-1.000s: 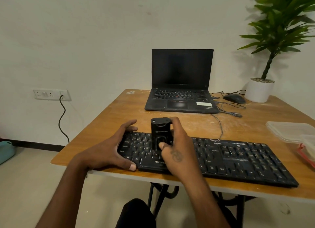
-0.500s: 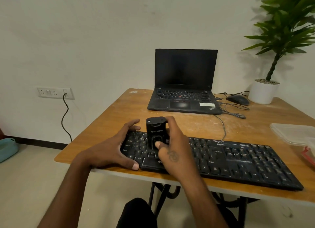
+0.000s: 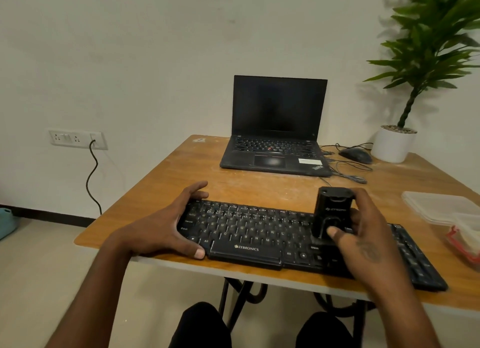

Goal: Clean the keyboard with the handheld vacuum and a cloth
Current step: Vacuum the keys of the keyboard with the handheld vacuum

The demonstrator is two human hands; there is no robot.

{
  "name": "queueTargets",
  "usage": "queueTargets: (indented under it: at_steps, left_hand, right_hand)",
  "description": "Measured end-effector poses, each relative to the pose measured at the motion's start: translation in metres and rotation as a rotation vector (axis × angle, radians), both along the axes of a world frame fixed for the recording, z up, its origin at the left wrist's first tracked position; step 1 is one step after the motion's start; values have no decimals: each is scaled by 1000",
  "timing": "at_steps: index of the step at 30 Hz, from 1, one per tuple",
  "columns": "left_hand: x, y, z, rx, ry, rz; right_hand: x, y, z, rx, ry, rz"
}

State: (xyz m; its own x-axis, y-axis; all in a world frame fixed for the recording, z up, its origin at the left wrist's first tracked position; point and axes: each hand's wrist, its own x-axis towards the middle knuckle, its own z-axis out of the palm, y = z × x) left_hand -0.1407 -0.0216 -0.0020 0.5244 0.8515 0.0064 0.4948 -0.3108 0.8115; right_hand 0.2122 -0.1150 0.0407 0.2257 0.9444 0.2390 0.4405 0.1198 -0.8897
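A long black keyboard [image 3: 249, 230] lies along the front edge of the wooden table [image 3: 259, 189]. My left hand [image 3: 176, 225] grips the keyboard's left end, thumb at its front edge and fingers over its back edge. My right hand [image 3: 363, 233] holds a small black handheld vacuum [image 3: 331, 210] upright, its lower end down on the keys right of the keyboard's middle. My thumb lies on the vacuum's front. No cloth shows in the head view.
An open black laptop [image 3: 278, 129] stands at the back of the table, with a mouse [image 3: 355, 155] and cables to its right. A potted plant [image 3: 394, 142] fills the back right corner. Clear plastic containers [image 3: 441, 207] lie at the right edge. A wall socket [image 3: 78, 139] is on the left.
My right hand has slid the vacuum to the right along the keys, from the left part of the keyboard to right of its middle. My left hand keeps its hold on the left end.
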Motion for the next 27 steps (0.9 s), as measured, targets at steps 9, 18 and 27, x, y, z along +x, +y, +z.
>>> queueTargets:
  at_steps: [9, 18, 27]
  left_hand:
    - [0, -1, 0, -12, -6, -5]
    - [0, -3, 2, -5, 9, 9]
    - [3, -3, 4, -16, 9, 22]
  right_hand:
    - [-51, 19, -19, 39, -64, 131]
    - [27, 0, -5, 7, 88, 2]
    - [38, -1, -10, 20, 62, -24]
